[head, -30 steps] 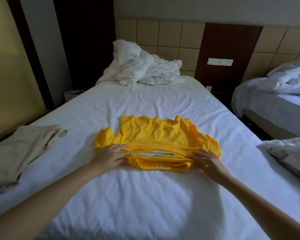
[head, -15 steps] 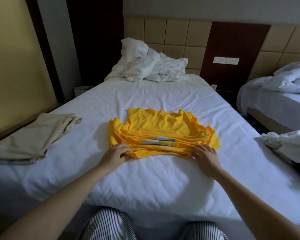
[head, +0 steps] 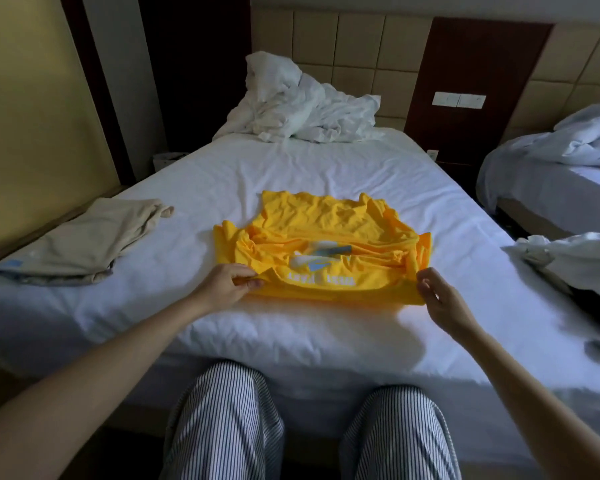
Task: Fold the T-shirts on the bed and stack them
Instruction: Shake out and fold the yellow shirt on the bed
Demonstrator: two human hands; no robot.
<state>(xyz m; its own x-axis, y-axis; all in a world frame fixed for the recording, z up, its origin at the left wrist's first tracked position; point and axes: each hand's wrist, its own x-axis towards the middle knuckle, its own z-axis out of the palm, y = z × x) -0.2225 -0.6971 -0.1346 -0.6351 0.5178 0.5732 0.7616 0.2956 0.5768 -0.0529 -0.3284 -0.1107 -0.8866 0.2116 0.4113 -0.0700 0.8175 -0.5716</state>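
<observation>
Head view, looking down along a white bed (head: 326,168). At centre frame, a yellow T-shirt (head: 326,220) lying on the sheet, bunched into rumpled folds, with a white-and-blue print and upside-down lettering showing near its lower edge. At lower left of centre, the left hand (head: 224,287) pinching the shirt's lower-left corner, thumb and curled fingers closed on the cloth. At lower right of centre, the right hand (head: 442,301) just at the shirt's lower-right corner, fingers relaxed and parted. At left of frame, a beige folded garment (head: 84,244) flat on the same bed, well apart from the yellow shirt. At upper centre, a crumpled white duvet (head: 302,109) heaped against the padded headboard (head: 361,39). At right edge, a loose white cloth (head: 575,258), with a second bed (head: 551,188) above it. At bottom, striped trousers (head: 229,420) against the mattress edge.
</observation>
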